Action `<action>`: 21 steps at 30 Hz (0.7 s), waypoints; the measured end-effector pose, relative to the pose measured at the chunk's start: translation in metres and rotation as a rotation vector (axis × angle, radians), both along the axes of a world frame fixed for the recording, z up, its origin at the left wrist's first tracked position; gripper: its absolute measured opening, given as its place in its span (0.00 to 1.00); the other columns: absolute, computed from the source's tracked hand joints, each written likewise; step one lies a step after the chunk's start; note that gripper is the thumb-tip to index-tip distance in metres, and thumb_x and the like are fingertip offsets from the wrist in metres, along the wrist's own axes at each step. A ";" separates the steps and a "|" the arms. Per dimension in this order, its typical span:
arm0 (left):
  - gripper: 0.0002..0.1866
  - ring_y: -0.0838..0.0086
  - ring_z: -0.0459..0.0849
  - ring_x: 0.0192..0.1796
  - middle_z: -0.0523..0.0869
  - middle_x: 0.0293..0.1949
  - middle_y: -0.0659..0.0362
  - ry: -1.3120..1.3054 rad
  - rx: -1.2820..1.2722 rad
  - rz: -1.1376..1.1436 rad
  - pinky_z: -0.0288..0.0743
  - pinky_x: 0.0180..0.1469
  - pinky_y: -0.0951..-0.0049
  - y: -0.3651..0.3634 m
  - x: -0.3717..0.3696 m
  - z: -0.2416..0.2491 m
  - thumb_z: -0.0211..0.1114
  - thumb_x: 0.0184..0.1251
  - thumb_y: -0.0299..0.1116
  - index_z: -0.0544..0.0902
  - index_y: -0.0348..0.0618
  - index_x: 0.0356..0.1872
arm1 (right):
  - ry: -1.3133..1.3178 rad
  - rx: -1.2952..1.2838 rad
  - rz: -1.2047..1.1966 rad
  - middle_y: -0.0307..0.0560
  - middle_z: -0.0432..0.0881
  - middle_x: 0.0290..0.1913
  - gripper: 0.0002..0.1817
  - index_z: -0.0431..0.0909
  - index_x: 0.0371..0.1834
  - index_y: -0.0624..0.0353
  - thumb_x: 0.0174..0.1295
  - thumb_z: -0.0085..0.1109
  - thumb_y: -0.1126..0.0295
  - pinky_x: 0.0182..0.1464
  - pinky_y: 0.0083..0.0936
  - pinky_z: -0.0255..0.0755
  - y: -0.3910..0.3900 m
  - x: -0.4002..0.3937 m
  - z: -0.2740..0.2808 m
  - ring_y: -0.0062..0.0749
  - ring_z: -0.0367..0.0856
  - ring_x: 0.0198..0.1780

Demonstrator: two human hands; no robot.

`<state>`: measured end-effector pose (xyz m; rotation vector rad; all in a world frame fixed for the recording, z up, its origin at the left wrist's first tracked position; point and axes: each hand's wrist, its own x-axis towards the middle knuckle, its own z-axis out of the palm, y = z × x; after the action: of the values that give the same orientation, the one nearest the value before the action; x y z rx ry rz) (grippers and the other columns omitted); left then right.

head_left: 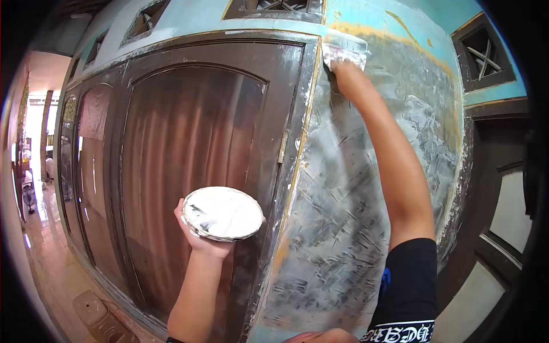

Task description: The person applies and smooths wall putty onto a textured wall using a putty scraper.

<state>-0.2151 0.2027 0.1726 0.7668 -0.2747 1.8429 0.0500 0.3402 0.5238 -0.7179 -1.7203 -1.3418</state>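
My left hand holds a round, shallow dish from below and its left side. White putty fills the dish, with a dark streak near the left rim. High up, my right hand grips a wide putty knife smeared with white. Its blade rests against the top left of the wall panel, close to the door frame. Grey, patchy streaks of putty cover this panel. The knife's handle is mostly hidden by my fingers.
Left of the panel stands a brown wooden door with a curtained glass pane. Another dark door is at the right. Vent openings sit high in the turquoise wall. A brown plastic stool or chair is on the tiled floor, lower left.
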 end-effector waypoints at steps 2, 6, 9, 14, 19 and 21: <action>0.36 0.52 0.82 0.58 0.84 0.56 0.54 -0.008 -0.006 0.022 0.76 0.61 0.47 -0.001 -0.005 -0.004 0.46 0.66 0.68 0.81 0.46 0.56 | 0.004 -0.062 -0.033 0.72 0.83 0.42 0.14 0.78 0.48 0.69 0.61 0.49 0.80 0.50 0.50 0.78 -0.006 0.001 -0.034 0.67 0.83 0.48; 0.39 0.42 0.76 0.64 0.78 0.64 0.49 -0.004 0.068 -0.029 0.70 0.63 0.32 0.003 -0.011 -0.011 0.46 0.67 0.68 0.77 0.43 0.62 | -0.132 0.051 -0.214 0.73 0.82 0.52 0.26 0.69 0.64 0.76 0.59 0.49 0.82 0.64 0.46 0.73 -0.020 -0.003 -0.107 0.67 0.76 0.63; 0.39 0.42 0.76 0.64 0.78 0.64 0.49 -0.021 0.025 -0.009 0.70 0.64 0.32 0.005 -0.004 -0.010 0.46 0.67 0.68 0.77 0.44 0.62 | -0.146 -0.021 -0.203 0.74 0.75 0.62 0.28 0.67 0.66 0.77 0.61 0.51 0.81 0.71 0.44 0.65 -0.028 -0.007 -0.146 0.63 0.68 0.71; 0.36 0.54 0.83 0.57 0.85 0.55 0.55 -0.003 -0.039 -0.011 0.77 0.60 0.49 -0.007 0.021 -0.012 0.46 0.67 0.66 0.82 0.46 0.55 | -0.136 0.018 -0.111 0.69 0.76 0.63 0.25 0.69 0.65 0.74 0.63 0.49 0.78 0.70 0.45 0.67 -0.032 0.000 -0.172 0.58 0.71 0.70; 0.36 0.47 0.80 0.61 0.83 0.60 0.51 -0.016 0.004 -0.110 0.72 0.65 0.41 -0.007 0.032 -0.050 0.46 0.69 0.65 0.80 0.44 0.60 | 0.237 -0.215 0.596 0.60 0.84 0.53 0.20 0.74 0.60 0.70 0.64 0.49 0.85 0.60 0.32 0.75 -0.111 0.015 -0.240 0.45 0.83 0.58; 0.38 0.45 0.79 0.62 0.82 0.61 0.49 -0.015 -0.023 -0.178 0.72 0.66 0.41 -0.008 0.041 -0.069 0.45 0.69 0.65 0.79 0.42 0.62 | 0.372 -0.519 0.782 0.54 0.84 0.50 0.18 0.75 0.58 0.70 0.65 0.49 0.86 0.59 0.27 0.74 -0.130 0.023 -0.291 0.36 0.83 0.55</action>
<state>-0.1739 0.1952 0.1036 0.6906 -0.3211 1.6817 0.0733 0.2104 0.2326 -0.4392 -1.7648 -0.2131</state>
